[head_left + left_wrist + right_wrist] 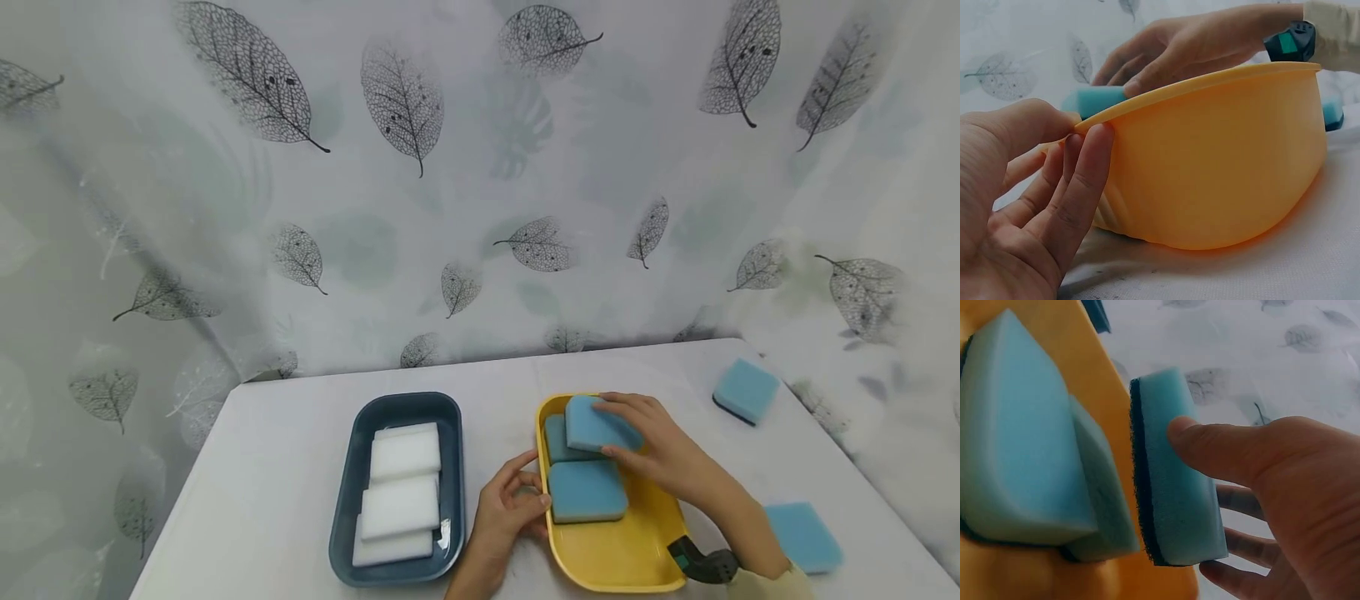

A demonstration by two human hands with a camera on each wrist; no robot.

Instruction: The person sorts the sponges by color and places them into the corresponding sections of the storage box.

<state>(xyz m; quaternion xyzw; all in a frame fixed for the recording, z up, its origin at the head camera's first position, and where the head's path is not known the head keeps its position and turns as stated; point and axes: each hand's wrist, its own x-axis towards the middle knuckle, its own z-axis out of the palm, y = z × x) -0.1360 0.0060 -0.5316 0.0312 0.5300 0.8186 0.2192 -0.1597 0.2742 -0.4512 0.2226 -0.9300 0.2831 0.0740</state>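
My right hand [660,442] holds a light-blue scouring sponge [600,427] over the far part of a yellow plastic basin [592,562]. In the right wrist view the thumb presses one face of this sponge [1179,481], whose dark scouring layer faces away from the palm. Beneath and beside it, a second sponge [557,439] is partly covered. Nearer, another blue sponge [587,492] lies in the basin. My left hand [498,517] pinches the basin's left rim between thumb and fingers; the left wrist view shows fingertips against the outer wall [1210,162].
To the left stands a dark-blue basin [342,517] with several white sponges [401,506] inside. Two more blue sponges lie on the white table [262,483] at the right: one far [746,390], one near [804,537] the right forearm. A leaf-patterned curtain [480,167] hangs behind.
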